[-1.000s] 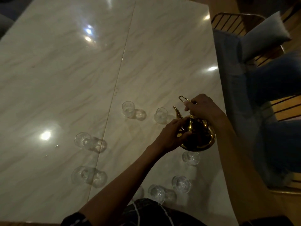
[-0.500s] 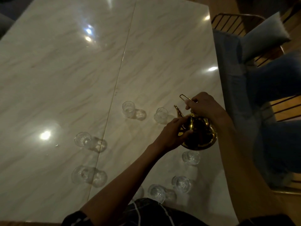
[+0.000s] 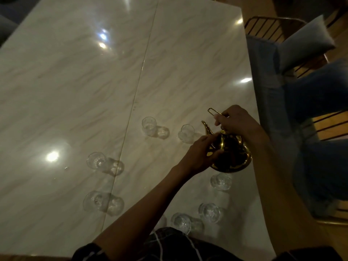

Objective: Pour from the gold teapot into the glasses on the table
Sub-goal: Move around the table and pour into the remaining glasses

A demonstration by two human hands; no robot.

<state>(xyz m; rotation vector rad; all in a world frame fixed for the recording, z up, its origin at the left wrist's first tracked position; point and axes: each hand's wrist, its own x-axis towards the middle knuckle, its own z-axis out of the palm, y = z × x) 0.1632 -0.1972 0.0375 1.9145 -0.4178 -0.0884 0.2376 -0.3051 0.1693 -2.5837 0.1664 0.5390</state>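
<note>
Seven glasses: you had them standing on the counter [image 3: 79, 76] in a loose ring toward its near right corner.
Far pair: one glass [image 3: 149, 125] stood near the centre seam; another glass [image 3: 186, 133] stood just left of the spout.
Left pair: a glass [image 3: 96, 160] and, nearer you, a second glass [image 3: 94, 201], both left of the seam.
Near group: one glass [image 3: 220, 182] sat just under the pot, with two more, a glass [image 3: 210, 212] and a glass [image 3: 181, 222], by the near edge.
Gold teapot [image 3: 230, 154]: you held it above the counter by the right edge, spout pointing to the far side.
Right hand [image 3: 235, 120]: your fingers were curled round the thin wire handle above the lid.
Left hand [image 3: 200, 154]: your fingers and thumb were wrapped against the pot's left side, steadying it.
Beside the counter: a chair [image 3: 263, 29] with a grey cushion [image 3: 305, 42] stood off the right edge.
</note>
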